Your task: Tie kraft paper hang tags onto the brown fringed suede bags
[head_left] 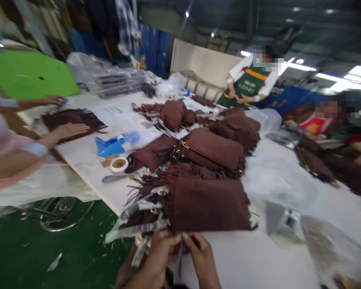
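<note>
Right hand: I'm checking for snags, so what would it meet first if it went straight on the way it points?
Probably the near edge of the front brown fringed bag, just beyond the right hand; blur leaves the exact gap unclear.

I get a deep chocolate brown from the fringed bag (210, 204) nearest me, and the same brown, trimmed in gold, on the zippered bag (218, 144) behind it. The narrow strip (180, 259) at the bottom reads dull grey to me. I see a white tabletop (243, 261), a dark green floor (87, 257), a bright blue tape dispenser (108, 147) and a white-rimmed tape roll (119, 164) with a tan centre. Farther off, I make out a green apron (248, 87) banded orange-yellow, a pale pink shirt (6, 146), a lime-green panel (36, 76) and blue-and-white checked cloth (126, 28).
</note>
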`<action>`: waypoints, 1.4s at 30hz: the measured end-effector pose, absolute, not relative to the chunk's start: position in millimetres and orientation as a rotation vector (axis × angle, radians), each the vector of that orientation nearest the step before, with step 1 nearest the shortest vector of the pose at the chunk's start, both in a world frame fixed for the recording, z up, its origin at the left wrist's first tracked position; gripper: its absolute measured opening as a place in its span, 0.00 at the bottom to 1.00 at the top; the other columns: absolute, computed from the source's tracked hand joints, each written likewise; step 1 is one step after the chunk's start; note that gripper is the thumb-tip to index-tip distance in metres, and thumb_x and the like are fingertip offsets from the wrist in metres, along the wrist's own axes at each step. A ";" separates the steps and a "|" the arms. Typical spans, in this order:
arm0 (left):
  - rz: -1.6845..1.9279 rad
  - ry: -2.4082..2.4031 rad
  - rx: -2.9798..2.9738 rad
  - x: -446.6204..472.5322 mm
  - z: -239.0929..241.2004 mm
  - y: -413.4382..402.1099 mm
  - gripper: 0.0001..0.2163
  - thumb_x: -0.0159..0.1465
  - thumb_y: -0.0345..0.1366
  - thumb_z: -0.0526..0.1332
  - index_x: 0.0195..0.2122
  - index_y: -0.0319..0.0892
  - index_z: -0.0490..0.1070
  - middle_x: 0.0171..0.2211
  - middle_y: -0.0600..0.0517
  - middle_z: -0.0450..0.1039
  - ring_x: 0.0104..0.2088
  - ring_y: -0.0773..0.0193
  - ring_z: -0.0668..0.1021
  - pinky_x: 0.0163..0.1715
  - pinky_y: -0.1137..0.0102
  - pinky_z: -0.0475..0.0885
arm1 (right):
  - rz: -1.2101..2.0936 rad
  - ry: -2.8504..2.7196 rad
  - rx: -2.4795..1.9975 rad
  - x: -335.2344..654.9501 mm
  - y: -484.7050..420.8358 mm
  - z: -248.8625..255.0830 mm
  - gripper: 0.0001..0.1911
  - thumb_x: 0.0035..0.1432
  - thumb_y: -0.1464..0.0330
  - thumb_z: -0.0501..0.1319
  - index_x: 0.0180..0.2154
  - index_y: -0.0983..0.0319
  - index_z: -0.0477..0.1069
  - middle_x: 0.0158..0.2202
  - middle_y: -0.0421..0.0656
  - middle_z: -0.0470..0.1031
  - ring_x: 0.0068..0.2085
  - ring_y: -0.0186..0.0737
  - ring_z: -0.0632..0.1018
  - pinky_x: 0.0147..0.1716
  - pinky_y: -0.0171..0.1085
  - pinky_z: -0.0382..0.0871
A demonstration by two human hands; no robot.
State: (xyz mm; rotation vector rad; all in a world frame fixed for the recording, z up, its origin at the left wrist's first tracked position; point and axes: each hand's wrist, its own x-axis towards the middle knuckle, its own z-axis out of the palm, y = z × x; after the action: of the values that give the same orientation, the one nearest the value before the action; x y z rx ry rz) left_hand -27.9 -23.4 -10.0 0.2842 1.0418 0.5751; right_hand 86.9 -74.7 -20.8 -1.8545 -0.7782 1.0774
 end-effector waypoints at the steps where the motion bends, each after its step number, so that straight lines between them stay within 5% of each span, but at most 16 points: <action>1: 0.568 1.061 0.366 -23.8 -14.7 -26.5 0.14 0.51 0.38 0.71 0.34 0.36 0.74 0.26 0.50 0.76 0.26 0.62 0.77 0.31 0.68 0.71 | 1.074 -0.728 -1.797 87.2 -77.3 -29.3 0.21 0.54 0.50 0.62 0.28 0.61 0.74 0.26 0.41 0.74 0.30 0.42 0.74 0.32 0.40 0.70; 9: 0.736 1.419 1.128 -14.2 -17.6 -40.0 0.10 0.58 0.41 0.60 0.23 0.43 0.68 0.21 0.55 0.68 0.26 0.62 0.70 0.30 0.71 0.64 | 0.938 -0.664 -1.598 75.9 -81.1 -39.9 0.15 0.57 0.57 0.60 0.30 0.63 0.71 0.27 0.40 0.74 0.30 0.38 0.73 0.31 0.34 0.66; 15: 0.759 1.440 1.244 -12.5 -15.1 -50.8 0.10 0.60 0.44 0.60 0.28 0.44 0.71 0.27 0.52 0.74 0.32 0.56 0.75 0.36 0.68 0.66 | 0.824 -0.728 -1.626 70.2 -81.9 -47.8 0.15 0.61 0.57 0.56 0.31 0.61 0.70 0.29 0.40 0.74 0.32 0.37 0.74 0.34 0.33 0.66; 18: 0.786 1.320 1.167 -14.8 -12.7 -48.9 0.14 0.55 0.48 0.66 0.30 0.42 0.72 0.30 0.49 0.76 0.35 0.54 0.77 0.39 0.68 0.68 | 0.895 -0.676 -1.555 73.5 -81.1 -50.5 0.17 0.57 0.55 0.60 0.29 0.62 0.72 0.27 0.40 0.74 0.31 0.38 0.73 0.33 0.33 0.66; 23: 0.750 1.315 1.086 -16.9 -18.7 -40.9 0.14 0.55 0.48 0.66 0.27 0.41 0.71 0.23 0.51 0.75 0.26 0.61 0.74 0.29 0.72 0.66 | 1.088 -0.474 -1.434 107.4 -95.9 -40.3 0.25 0.55 0.47 0.60 0.32 0.64 0.75 0.30 0.44 0.77 0.32 0.41 0.76 0.31 0.36 0.71; 29: 0.783 1.289 1.124 -9.6 -26.9 -40.6 0.14 0.57 0.46 0.65 0.25 0.40 0.71 0.22 0.51 0.75 0.25 0.62 0.74 0.28 0.72 0.65 | 0.982 0.019 -1.319 131.1 -93.7 -13.9 0.24 0.45 0.51 0.71 0.31 0.63 0.68 0.29 0.41 0.75 0.29 0.36 0.78 0.27 0.32 0.74; 34: 0.718 1.338 1.348 -53.5 -30.1 -44.0 0.19 0.62 0.52 0.57 0.43 0.42 0.75 0.37 0.48 0.80 0.40 0.53 0.80 0.42 0.64 0.72 | 0.804 -0.010 -1.314 137.6 -74.4 6.9 0.24 0.42 0.56 0.74 0.32 0.63 0.67 0.25 0.34 0.72 0.21 0.29 0.73 0.22 0.30 0.73; 38: 0.895 1.395 2.061 -84.8 -36.8 -24.9 0.19 0.66 0.49 0.53 0.51 0.43 0.70 0.50 0.45 0.74 0.50 0.51 0.75 0.52 0.58 0.68 | 0.799 -0.156 -1.346 154.2 -54.3 17.8 0.25 0.40 0.55 0.74 0.33 0.63 0.68 0.25 0.34 0.72 0.20 0.28 0.72 0.21 0.30 0.73; 42: 0.783 1.303 2.643 -74.9 -30.9 6.9 0.13 0.68 0.39 0.51 0.45 0.39 0.71 0.43 0.42 0.75 0.45 0.50 0.75 0.42 0.58 0.70 | 0.855 -0.146 -1.344 167.7 -32.5 23.0 0.26 0.37 0.56 0.75 0.30 0.63 0.66 0.23 0.35 0.72 0.20 0.30 0.73 0.20 0.31 0.74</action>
State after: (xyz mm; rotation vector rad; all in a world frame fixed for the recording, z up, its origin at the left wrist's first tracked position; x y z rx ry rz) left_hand -74.9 6.9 -30.9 2.6426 1.3033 0.7835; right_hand 167.7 -32.5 23.0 -1.3441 -0.1464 0.8552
